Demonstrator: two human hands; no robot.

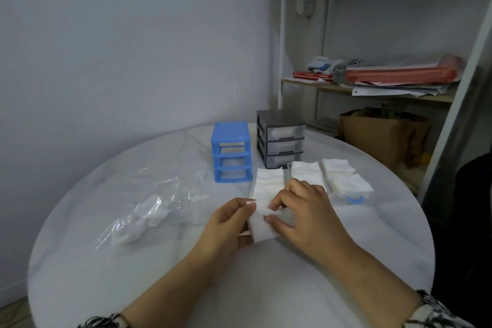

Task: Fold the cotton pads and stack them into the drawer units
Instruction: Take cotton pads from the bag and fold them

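both hands' grips, left hand [226, 224] and right hand [303, 210], pinch one soft square cotton pad [259, 229].

One head-worn view looks forward and down from close above the table [106, 261], facing its far edge and the wall.

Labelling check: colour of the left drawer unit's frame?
Blue; the left drawer unit shows clearly in the head view.
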